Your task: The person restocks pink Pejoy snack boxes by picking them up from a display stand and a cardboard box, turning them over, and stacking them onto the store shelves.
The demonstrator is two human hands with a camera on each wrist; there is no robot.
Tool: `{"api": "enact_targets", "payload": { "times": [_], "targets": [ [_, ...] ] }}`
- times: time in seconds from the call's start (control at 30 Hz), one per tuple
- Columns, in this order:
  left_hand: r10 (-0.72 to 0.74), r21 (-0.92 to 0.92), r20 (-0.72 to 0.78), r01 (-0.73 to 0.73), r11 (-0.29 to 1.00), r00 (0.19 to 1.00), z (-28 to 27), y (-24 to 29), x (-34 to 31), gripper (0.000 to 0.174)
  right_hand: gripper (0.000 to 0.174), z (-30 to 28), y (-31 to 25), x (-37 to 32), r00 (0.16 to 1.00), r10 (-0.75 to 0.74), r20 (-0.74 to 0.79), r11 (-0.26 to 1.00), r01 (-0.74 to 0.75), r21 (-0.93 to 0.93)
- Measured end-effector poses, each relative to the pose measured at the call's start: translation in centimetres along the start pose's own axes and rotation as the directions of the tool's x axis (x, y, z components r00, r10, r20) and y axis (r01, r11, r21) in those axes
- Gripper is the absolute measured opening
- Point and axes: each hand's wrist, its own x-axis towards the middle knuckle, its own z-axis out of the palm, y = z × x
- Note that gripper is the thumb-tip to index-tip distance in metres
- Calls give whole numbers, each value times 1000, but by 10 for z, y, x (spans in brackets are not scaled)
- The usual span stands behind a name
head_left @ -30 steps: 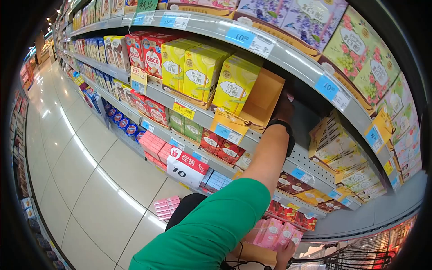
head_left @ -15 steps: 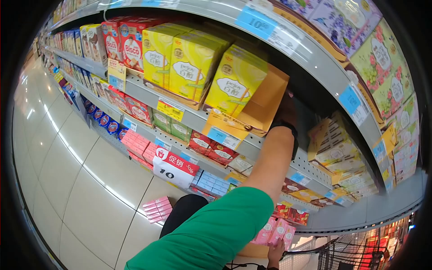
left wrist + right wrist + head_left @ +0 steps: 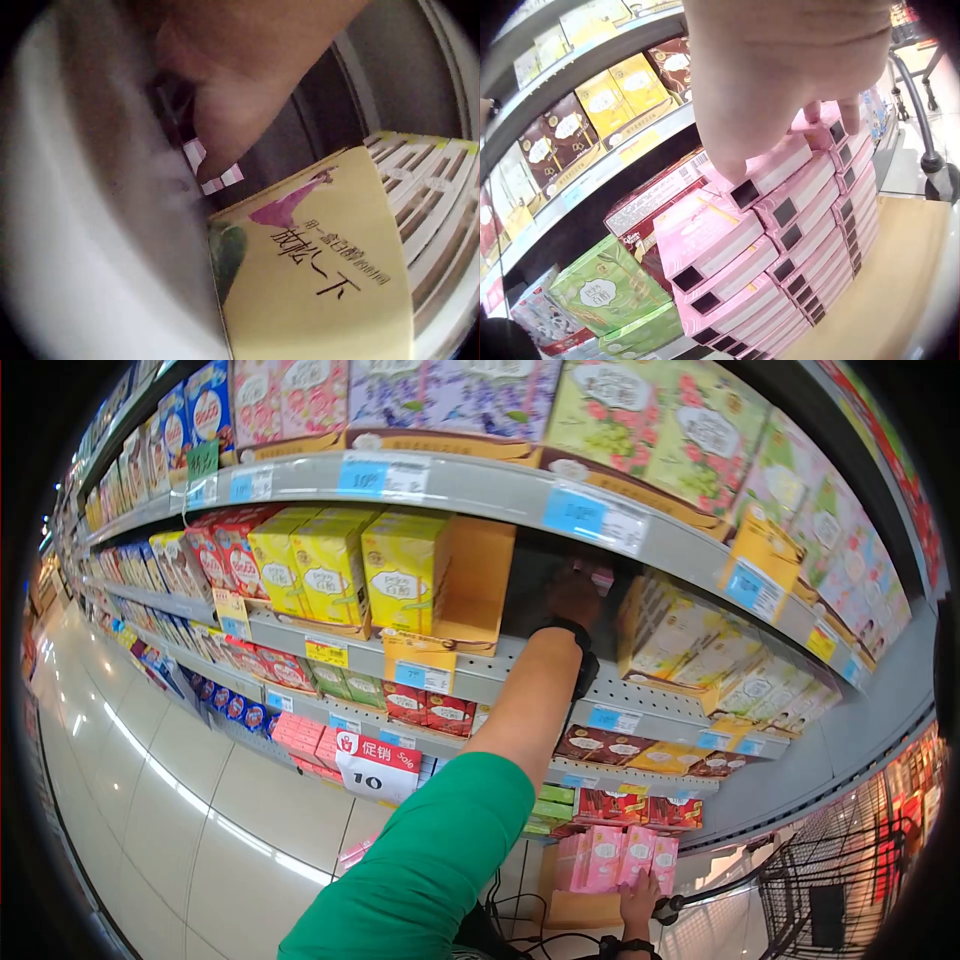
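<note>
My left hand reaches deep into a dark gap on the middle shelf. Its thumb lies across small pink-and-white boxes, mostly hidden behind the hand. Close by stands a yellowish carton with a pink figure and dark writing. Low at the right, my right hand rests over a block of pink boxes. Its thumb touches the top near one end, and the other fingers reach over the farther boxes. Those boxes stack in several layers, dark squares on their ends, in an opened cardboard carton.
Left of the gap are a part-filled cardboard tray and yellow boxes. The shelf above overhangs my left arm. A black wire cart stands at the lower right. Loose cables hang below my arm.
The head view has swung right, so the shelves shift left in it. My left hand stays inside the gap, now showing more plainly. My right hand remains at the pink boxes.
</note>
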Motion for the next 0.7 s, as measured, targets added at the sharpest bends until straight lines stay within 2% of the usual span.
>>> {"api": "enact_targets", "payload": {
  "times": [0.07,0.2,0.27,0.3,0.37,0.5,0.57,0.6,0.67,0.7],
  "targets": [
    [83,-11,164,-82,997,983,27,-6,20,47,63,-4,-7,0,998,53,27,999,-53,1],
    [83,23,180,-89,996,980,-1,17,11,41,63,3,1,-3,999,32,-9,999,-32,9],
    [-7,150,152,-16,989,988,-4,22,9,37,64,14,11,-5,998,-34,-58,999,33,-9],
    [5,159,163,-31,987,987,-1,20,10,37,64,12,9,-7,998,-19,-54,1000,19,4],
    [-22,133,188,-3,991,982,7,16,14,36,65,2,-3,-8,999,36,-11,999,-36,17],
    [57,22,222,-64,998,973,-14,24,12,35,67,-9,-7,-9,997,71,29,996,-73,50],
    [-42,24,229,38,999,973,-6,19,19,35,68,-15,-12,-10,991,98,89,994,-102,48],
    [-41,24,228,37,999,973,-3,18,22,35,68,-12,-9,-9,991,98,88,994,-102,48],
    [-129,184,228,87,979,965,3,15,28,35,69,-1,-2,-7,994,89,69,995,-92,39],
    [-125,188,228,83,979,966,-4,20,24,35,69,0,-1,-7,993,90,70,995,-94,44]
  ]
}}
